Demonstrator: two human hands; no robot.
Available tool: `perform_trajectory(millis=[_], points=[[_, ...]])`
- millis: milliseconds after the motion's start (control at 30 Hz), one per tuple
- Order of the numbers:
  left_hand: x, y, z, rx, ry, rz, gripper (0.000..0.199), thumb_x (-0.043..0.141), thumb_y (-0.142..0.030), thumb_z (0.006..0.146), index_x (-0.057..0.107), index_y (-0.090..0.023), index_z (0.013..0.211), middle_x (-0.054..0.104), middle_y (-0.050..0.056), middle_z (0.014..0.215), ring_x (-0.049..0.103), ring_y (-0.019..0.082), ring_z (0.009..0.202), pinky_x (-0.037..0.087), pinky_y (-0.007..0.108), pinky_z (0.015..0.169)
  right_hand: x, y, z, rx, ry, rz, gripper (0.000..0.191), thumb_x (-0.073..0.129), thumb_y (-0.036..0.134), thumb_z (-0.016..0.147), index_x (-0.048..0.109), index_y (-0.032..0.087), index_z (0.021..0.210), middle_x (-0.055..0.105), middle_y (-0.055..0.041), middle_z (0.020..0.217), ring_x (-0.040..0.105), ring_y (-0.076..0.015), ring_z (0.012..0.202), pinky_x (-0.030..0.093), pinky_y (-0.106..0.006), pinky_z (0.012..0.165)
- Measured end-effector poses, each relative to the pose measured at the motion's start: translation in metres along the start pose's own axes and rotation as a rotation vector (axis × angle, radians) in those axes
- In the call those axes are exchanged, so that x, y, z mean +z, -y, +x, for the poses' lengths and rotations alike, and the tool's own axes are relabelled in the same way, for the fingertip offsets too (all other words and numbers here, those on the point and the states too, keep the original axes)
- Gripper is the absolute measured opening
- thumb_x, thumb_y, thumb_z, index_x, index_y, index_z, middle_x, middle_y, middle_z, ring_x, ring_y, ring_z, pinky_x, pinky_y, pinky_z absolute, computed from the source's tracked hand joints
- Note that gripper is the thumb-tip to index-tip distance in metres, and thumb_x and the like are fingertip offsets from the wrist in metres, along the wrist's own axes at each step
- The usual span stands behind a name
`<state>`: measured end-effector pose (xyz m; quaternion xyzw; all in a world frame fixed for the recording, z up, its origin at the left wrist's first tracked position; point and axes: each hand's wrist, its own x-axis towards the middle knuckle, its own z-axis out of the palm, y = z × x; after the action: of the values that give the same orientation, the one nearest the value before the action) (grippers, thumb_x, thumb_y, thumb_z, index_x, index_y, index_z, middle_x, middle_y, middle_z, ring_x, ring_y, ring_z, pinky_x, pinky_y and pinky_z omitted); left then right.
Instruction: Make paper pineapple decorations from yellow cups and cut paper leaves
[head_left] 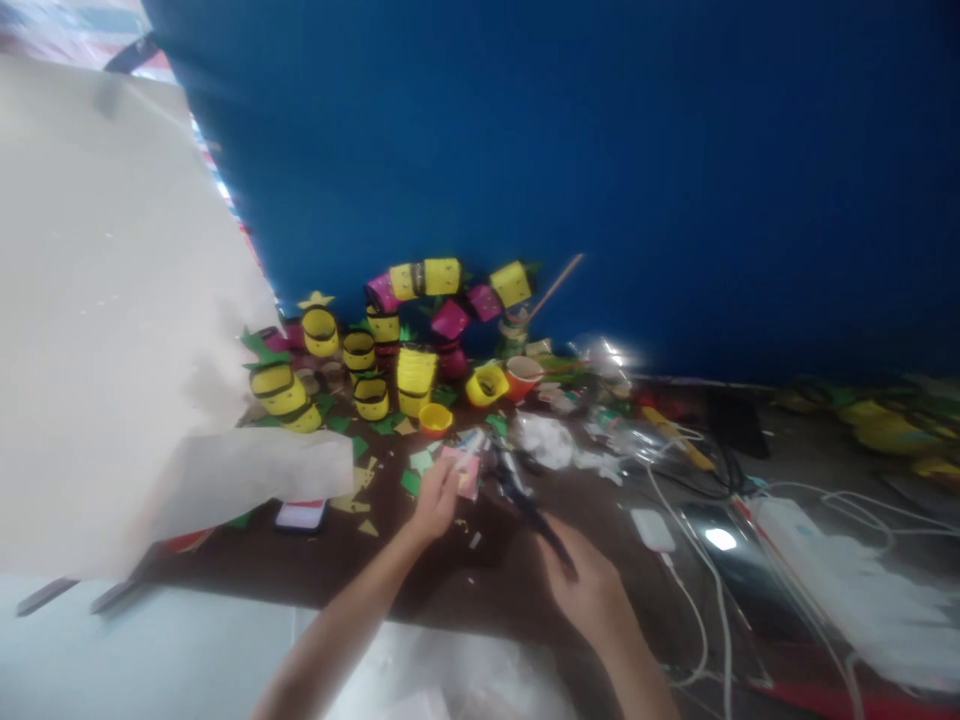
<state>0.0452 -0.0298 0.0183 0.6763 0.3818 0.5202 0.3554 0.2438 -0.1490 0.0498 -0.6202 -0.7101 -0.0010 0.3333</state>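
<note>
My left hand is closed, its fingertips pinching a small pale piece too blurred to name, above a pink square of paper. In my right hand is a long black tool with a silvery part at its far end; it looks like a stapler, but motion blur hides the details. The tool points toward the left hand and stays apart from it. Behind the hands stand yellow ring-shaped paper crafts with drawn faces and green leaves, among them a yellow stack.
Green and yellow paper scraps litter the dark table. A phone lies left, partly under white paper. White cables, a charger, a tablet-like dark screen and a power strip crowd the right. A blue partition rises behind.
</note>
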Motion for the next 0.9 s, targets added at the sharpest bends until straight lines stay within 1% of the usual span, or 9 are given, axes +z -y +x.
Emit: perform_trajectory(millis=[100, 200, 267, 500, 600, 733, 767, 833, 900], points=[[-0.004, -0.003, 0.002, -0.078, -0.112, -0.045, 0.032, 0.034, -0.038, 0.090, 0.056, -0.016, 0.089, 0.058, 0.002, 0.072, 0.052, 0.013, 0.064, 0.041, 0.024, 0.061, -0.001, -0.013, -0.011, 0.084, -0.028, -0.025, 0.025, 0.047, 0.030, 0.083, 0.058, 0.019, 0.102, 0.068, -0.0077, 0.092, 0.066, -0.0214, 0.080, 0.053, -0.030, 0.071], [-0.003, -0.002, 0.003, -0.046, -0.052, -0.040, 0.032, 0.035, -0.040, 0.089, 0.057, -0.016, 0.090, 0.060, 0.003, 0.074, 0.053, 0.014, 0.067, 0.042, 0.025, 0.063, -0.002, -0.022, -0.019, 0.214, -0.148, -0.050, 0.026, 0.052, 0.036, 0.080, 0.059, 0.018, 0.096, 0.069, -0.0076, 0.082, 0.066, -0.0207, 0.069, 0.053, -0.028, 0.065], [-0.002, 0.000, 0.003, -0.033, -0.011, -0.035, 0.033, 0.035, -0.040, 0.088, 0.057, -0.016, 0.091, 0.061, 0.005, 0.079, 0.055, 0.015, 0.071, 0.043, 0.027, 0.067, -0.001, -0.027, -0.020, 0.262, -0.183, -0.091, 0.026, 0.052, 0.038, 0.079, 0.060, 0.018, 0.094, 0.069, -0.0075, 0.077, 0.066, -0.0205, 0.064, 0.052, -0.028, 0.062], [0.000, 0.001, 0.003, -0.025, 0.055, -0.019, 0.032, 0.034, -0.037, 0.089, 0.058, -0.016, 0.095, 0.061, 0.005, 0.082, 0.054, 0.016, 0.072, 0.042, 0.029, 0.068, 0.022, -0.062, -0.014, 0.333, -0.137, -0.336, 0.033, 0.041, 0.029, 0.081, 0.055, 0.008, 0.102, 0.064, -0.0158, 0.081, 0.062, -0.0272, 0.072, 0.050, -0.036, 0.060], [-0.001, 0.000, 0.005, 0.033, 0.110, -0.004, 0.030, 0.035, -0.035, 0.089, 0.058, -0.016, 0.095, 0.060, 0.005, 0.082, 0.053, 0.016, 0.074, 0.042, 0.029, 0.070, 0.033, -0.074, -0.012, 0.307, -0.111, -0.378, 0.034, 0.038, 0.026, 0.082, 0.054, 0.005, 0.104, 0.061, -0.0183, 0.085, 0.060, -0.0284, 0.079, 0.049, -0.040, 0.066], [-0.001, 0.000, 0.006, 0.119, 0.197, 0.037, 0.029, 0.036, -0.033, 0.089, 0.059, -0.015, 0.083, 0.058, 0.004, 0.073, 0.051, 0.015, 0.069, 0.041, 0.028, 0.067, 0.036, -0.058, 0.004, 0.325, -0.217, -0.395, 0.029, 0.047, 0.034, 0.080, 0.060, 0.010, 0.091, 0.059, -0.0194, 0.094, 0.054, -0.0336, 0.092, 0.044, -0.051, 0.076], [-0.001, 0.001, 0.006, 0.141, 0.226, 0.050, 0.029, 0.036, -0.032, 0.089, 0.058, -0.015, 0.081, 0.058, 0.005, 0.073, 0.052, 0.015, 0.069, 0.041, 0.028, 0.068, 0.036, -0.049, 0.010, 0.260, -0.231, -0.287, 0.024, 0.047, 0.032, 0.081, 0.060, 0.013, 0.086, 0.059, -0.0175, 0.094, 0.055, -0.0309, 0.091, 0.044, -0.049, 0.078], [0.000, 0.001, 0.005, 0.183, 0.280, 0.074, 0.028, 0.036, -0.031, 0.089, 0.058, -0.016, 0.081, 0.060, 0.006, 0.076, 0.053, 0.016, 0.074, 0.042, 0.030, 0.073, 0.036, -0.027, 0.025, 0.151, -0.185, -0.004, 0.018, 0.048, 0.029, 0.083, 0.059, 0.016, 0.088, 0.061, -0.0125, 0.097, 0.057, -0.0239, 0.093, 0.046, -0.042, 0.082], [0.000, 0.001, 0.005, 0.218, 0.319, 0.091, 0.026, 0.036, -0.029, 0.088, 0.058, -0.016, 0.085, 0.061, 0.007, 0.082, 0.054, 0.018, 0.080, 0.041, 0.032, 0.077, 0.038, -0.006, 0.038, 0.069, -0.153, 0.158, 0.013, 0.050, 0.025, 0.083, 0.059, 0.019, 0.091, 0.061, -0.0096, 0.101, 0.058, -0.0206, 0.095, 0.048, -0.038, 0.083]])
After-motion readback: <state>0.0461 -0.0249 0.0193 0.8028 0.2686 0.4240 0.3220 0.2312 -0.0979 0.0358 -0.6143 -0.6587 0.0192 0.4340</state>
